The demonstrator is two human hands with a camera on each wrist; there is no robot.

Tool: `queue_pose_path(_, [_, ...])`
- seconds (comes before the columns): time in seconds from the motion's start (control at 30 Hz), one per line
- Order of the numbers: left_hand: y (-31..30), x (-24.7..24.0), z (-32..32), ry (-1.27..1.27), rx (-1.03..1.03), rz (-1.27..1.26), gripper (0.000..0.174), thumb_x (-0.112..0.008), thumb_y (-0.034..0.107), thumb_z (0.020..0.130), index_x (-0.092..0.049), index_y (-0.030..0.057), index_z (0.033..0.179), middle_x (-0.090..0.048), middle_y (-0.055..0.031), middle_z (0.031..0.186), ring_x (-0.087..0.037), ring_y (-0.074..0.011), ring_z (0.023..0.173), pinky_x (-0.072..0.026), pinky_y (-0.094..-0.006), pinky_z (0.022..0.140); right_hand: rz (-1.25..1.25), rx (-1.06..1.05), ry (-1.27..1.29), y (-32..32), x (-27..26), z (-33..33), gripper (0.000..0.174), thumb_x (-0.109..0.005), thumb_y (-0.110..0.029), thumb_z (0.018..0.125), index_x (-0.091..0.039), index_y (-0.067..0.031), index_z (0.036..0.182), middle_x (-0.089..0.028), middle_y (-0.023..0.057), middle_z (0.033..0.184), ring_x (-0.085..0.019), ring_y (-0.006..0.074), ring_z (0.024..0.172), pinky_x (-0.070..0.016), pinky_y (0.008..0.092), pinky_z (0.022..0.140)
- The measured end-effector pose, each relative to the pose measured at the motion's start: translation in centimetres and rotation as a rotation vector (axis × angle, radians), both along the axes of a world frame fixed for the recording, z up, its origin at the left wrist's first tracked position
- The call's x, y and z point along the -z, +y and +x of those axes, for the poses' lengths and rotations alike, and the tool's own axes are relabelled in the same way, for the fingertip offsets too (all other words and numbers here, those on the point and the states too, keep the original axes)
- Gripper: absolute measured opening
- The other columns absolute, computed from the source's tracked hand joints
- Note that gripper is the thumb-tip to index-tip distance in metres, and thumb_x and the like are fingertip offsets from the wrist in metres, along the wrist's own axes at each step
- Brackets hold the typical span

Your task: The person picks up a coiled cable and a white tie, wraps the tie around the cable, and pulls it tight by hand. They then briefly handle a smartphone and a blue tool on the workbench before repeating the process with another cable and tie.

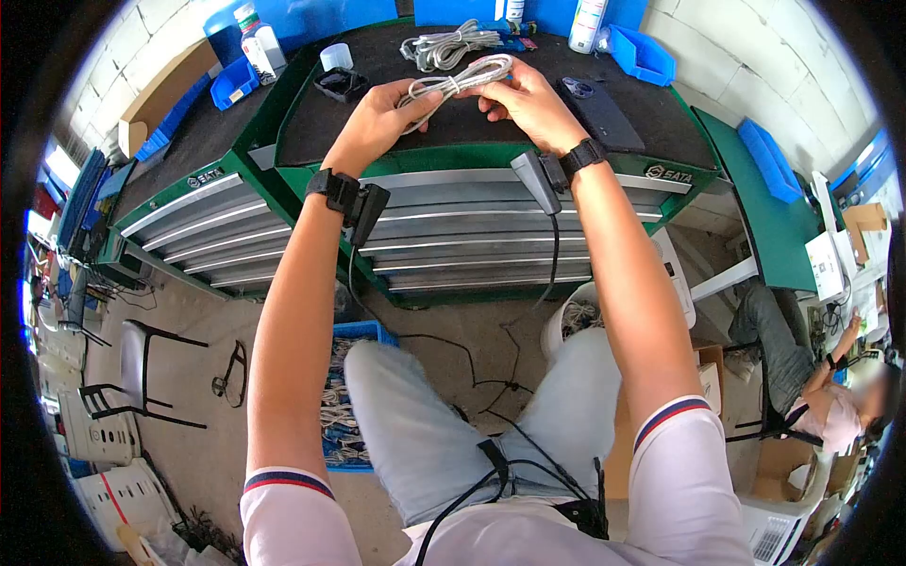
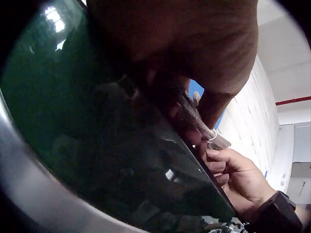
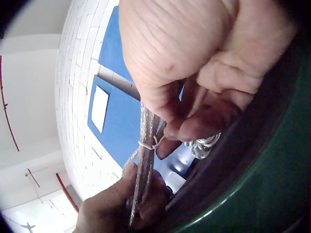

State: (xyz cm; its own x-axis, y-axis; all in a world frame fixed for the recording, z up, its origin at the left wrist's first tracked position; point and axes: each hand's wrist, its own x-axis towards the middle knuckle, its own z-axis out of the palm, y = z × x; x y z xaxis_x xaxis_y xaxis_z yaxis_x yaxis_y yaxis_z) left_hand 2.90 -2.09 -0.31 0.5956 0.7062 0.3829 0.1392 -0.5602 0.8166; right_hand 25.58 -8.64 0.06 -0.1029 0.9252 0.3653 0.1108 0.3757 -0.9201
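Over the green bench (image 1: 651,123), the left grip (image 1: 382,118) and the right grip (image 1: 528,99) each hold one end of a grey cable coil (image 1: 460,75), kept roughly level above the black top. A second coil (image 1: 448,45) lies behind it. A dark phone (image 1: 602,115) lies just beside the right grip.

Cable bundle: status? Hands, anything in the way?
Left hand grips one end of the cable bundle. Right hand pinches it by the tie. Over the cabinet top; second bundle behind, apart.
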Motion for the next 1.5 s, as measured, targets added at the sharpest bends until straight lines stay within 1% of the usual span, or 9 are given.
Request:
queue_pose_path(0.3, [0.3,0.1,0.2,0.046,-0.094,0.031,0.044,-0.058,0.045,0.097,-0.066,0.0021,0.088,-0.053,-0.0002,0.066,-0.045,-0.0095,0.062,-0.0369,-0.0276,0.058,0.017,-0.024,0.019,-0.1,-0.4,-0.3,0.016,-0.057,-0.013,0.097,-0.058,-0.0095,0.112,-0.07,0.0019,0.103,-0.046,0.0033,0.071,-0.0442,0.0209,0.064])
queue_pose_path(0.43, [0.1,0.1,0.1,0.096,-0.114,0.001,0.041,-0.054,0.042,0.1,-0.067,0.0031,0.1,-0.05,0.0057,0.073,-0.041,-0.006,0.068,-0.0344,-0.0241,0.061,0.026,-0.04,-0.04,0.5,0.0,-0.2,0.017,-0.058,-0.014,0.096,-0.059,-0.0106,0.113,-0.071,0.0022,0.103,-0.048,0.0026,0.071,-0.0442,0.0209,0.064])
queue_pose_path(0.5, [0.8,0.6,0.1,0.079,-0.123,0.045,0.047,-0.054,0.045,0.099,-0.066,-0.0008,0.095,-0.054,-0.0042,0.067,-0.048,-0.0122,0.063,-0.0397,-0.0293,0.06,-0.038,0.03,-0.06,0.3,-0.5,-0.8,0.018,-0.058,-0.014,0.095,-0.059,-0.0115,0.113,-0.071,0.0022,0.102,-0.049,0.0024,0.071,-0.0441,0.0209,0.063])
queue_pose_path(0.67, [0.7,0.8,0.6,0.024,-0.157,0.094,0.048,-0.054,0.046,0.099,-0.065,-0.0011,0.093,-0.056,-0.0051,0.069,-0.05,-0.0133,0.065,-0.042,-0.03,0.062,-0.084,0.028,-0.112,0.3,-1.4,-1.4,0.022,-0.06,-0.016,0.092,-0.06,-0.0114,0.113,-0.072,0.0037,0.098,-0.051,0.0026,0.07,-0.0434,0.0201,0.062])
queue_pose_path(0.9, [0.1,0.1,0.3,0.087,-0.173,0.038,0.046,-0.054,0.044,0.1,-0.065,0.0001,0.095,-0.052,0.0005,0.07,-0.043,-0.009,0.065,-0.037,-0.027,0.061,-0.024,0.172,-0.035,-0.1,-0.3,-1.1,0.052,-0.066,-0.021,0.09,-0.04,-0.0017,0.13,-0.072,0.0101,0.102,-0.062,0.0095,0.078,-0.0485,0.0223,0.066])
queue_pose_path(1.07, [0.5,0.5,0.1,0.107,-0.166,-0.001,0.043,-0.054,0.042,0.1,-0.066,0.0014,0.098,-0.052,0.0041,0.075,-0.042,-0.0068,0.068,-0.036,-0.0247,0.063,-0.036,0.252,0.096,0.0,0.2,-0.9,0.049,-0.072,-0.021,0.087,-0.046,-0.0008,0.123,-0.068,0.0089,0.102,-0.066,0.0132,0.083,-0.0509,0.0242,0.068])
queue_pose_path(1.17, [0.5,0.5,0.5,-0.018,-0.158,0.032,0.049,-0.055,0.046,0.098,-0.064,-0.0009,0.089,-0.052,-0.0004,0.068,-0.043,-0.0101,0.064,-0.0369,-0.0277,0.059,-0.024,0.253,0.116,-0.3,-0.2,-0.7,0.048,-0.072,-0.022,0.087,-0.046,-0.0008,0.122,-0.069,0.0094,0.102,-0.067,0.0137,0.084,-0.051,0.024,0.068])
queue_pose_path(1.37, [0.2,0.2,0.4,-0.046,-0.183,-0.021,0.047,-0.054,0.045,0.099,-0.064,-0.0004,0.089,-0.055,-0.0014,0.071,-0.045,-0.0116,0.066,-0.039,-0.0294,0.061,0.003,0.097,-0.034,-0.4,0.0,-0.7,0.019,-0.067,-0.02,0.093,-0.065,-0.0066,0.106,-0.07,0.0033,0.106,-0.066,0.0098,0.088,-0.0485,0.021,0.069])
queue_pose_path(1.5, [0.5,-0.1,0.2,0.097,-0.226,-0.005,0.045,-0.051,0.044,0.101,-0.066,0.0017,0.096,-0.053,0.0028,0.074,-0.044,-0.0074,0.069,-0.0365,-0.0244,0.063,0.051,0.021,-0.107,-0.6,-0.1,-0.7,0.028,-0.066,-0.019,0.093,-0.066,-0.0091,0.119,-0.069,0.0005,0.106,-0.064,0.0078,0.088,-0.0466,0.02,0.068])
